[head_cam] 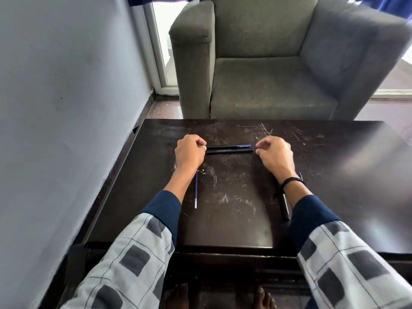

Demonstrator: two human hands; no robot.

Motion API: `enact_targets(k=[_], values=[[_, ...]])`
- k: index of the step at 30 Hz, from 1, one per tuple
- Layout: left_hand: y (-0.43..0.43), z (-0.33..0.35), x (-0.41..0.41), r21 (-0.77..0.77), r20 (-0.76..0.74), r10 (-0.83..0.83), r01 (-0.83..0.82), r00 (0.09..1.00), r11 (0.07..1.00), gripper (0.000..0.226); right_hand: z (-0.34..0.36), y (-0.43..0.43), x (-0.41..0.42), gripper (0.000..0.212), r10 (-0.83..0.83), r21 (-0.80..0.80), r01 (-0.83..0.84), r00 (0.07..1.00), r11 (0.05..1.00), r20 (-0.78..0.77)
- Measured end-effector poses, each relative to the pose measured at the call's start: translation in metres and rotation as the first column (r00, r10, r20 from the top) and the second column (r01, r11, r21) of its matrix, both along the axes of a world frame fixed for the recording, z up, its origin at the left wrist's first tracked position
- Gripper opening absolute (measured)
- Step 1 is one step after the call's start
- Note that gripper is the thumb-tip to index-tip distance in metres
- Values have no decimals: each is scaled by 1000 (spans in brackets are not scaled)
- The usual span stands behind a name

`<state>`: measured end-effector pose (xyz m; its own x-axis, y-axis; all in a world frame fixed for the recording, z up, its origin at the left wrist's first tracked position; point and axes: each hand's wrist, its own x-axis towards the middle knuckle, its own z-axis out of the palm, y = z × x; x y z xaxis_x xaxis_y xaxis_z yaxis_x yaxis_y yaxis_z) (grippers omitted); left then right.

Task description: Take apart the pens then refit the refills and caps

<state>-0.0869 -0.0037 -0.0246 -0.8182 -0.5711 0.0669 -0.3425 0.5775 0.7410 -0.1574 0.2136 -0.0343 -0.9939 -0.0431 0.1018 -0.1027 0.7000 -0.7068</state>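
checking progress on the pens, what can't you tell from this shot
Head view only:
- Left hand: curled fingers hide whether it grips the ends of the two pens.
- Right hand: curled fingers hide whether it holds anything.
- Dark part by the right forearm: the wrist covers its upper end.
- Print on the pens: too small to read.

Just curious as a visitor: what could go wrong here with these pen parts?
The blue refill lies beside the left forearm; a sleeve might sweep it off the table. A dark part sits partly hidden by the right forearm and could get knocked. The two pens lie side by side, so parts could be mixed up.
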Motion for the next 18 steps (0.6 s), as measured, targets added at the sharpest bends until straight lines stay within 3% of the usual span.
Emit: enact_targets(k=[4,15,18], values=[[3,15,14,-1,-33,-13,13,999,1000,13,22,34,1,9,-56,-36,61,990,997,130],[36,31,87,70,-59,-149,153,987,986,10,25,47,67,18,-61,357,-28,970,934,236],[37,30,101,120,-75,-163,171,984,978,9,22,44,73,22,-47,354,-44,969,934,243]])
